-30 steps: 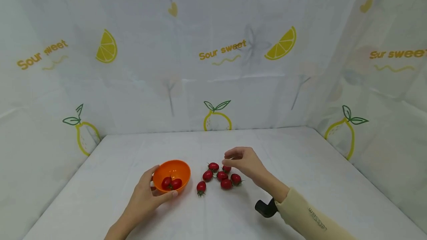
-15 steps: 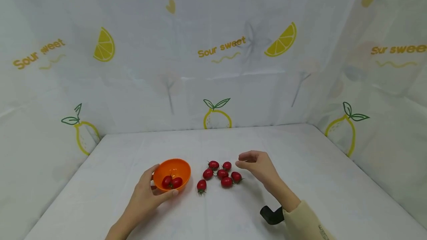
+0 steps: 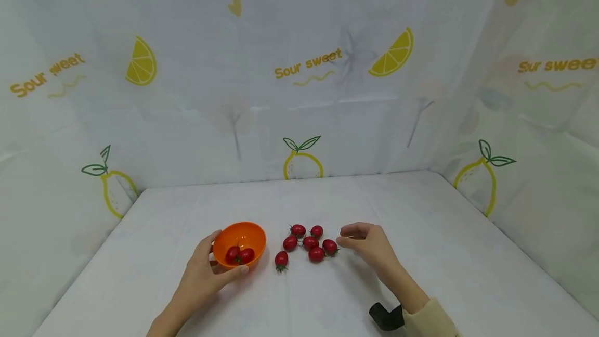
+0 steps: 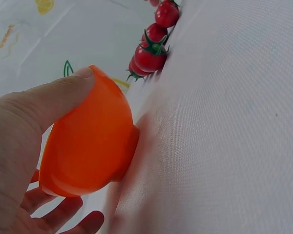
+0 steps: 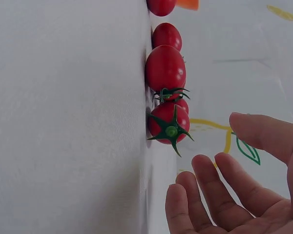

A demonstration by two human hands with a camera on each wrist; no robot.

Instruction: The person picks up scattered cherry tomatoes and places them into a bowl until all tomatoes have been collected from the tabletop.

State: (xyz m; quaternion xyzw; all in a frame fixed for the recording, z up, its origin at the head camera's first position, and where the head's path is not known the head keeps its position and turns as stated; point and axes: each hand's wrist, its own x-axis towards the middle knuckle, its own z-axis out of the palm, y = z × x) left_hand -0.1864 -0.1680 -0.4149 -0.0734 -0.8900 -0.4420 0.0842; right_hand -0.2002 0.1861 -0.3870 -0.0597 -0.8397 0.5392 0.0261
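An orange bowl (image 3: 250,233) stands on the white table, with two red cherry tomatoes (image 3: 246,256) inside. My left hand (image 3: 198,269) grips it from the left, thumb on the near rim and fingers round the far-left side. To the bowl's right several loose cherry tomatoes lie in a cluster, green stems on. Beside the rightmost tomato (image 3: 329,246) hovers my right hand (image 3: 369,246), its fingers loosely bent and holding nothing. From the right wrist, a gap shows between the thumb and fingers and that tomato (image 5: 161,122), whose stem faces the hand.
One tomato (image 3: 281,260) lies apart from the cluster, nearest the bowl. A black bent piece (image 3: 386,317) shows at my right sleeve (image 3: 430,319). White lemon-printed sheets (image 3: 196,134) rise behind the table and along both sides.
My right hand has drawn back to the right and nearer me, from over the back tomatoes to beside the rightmost one. The left hand stays on the bowl. The head view tilts slightly down.
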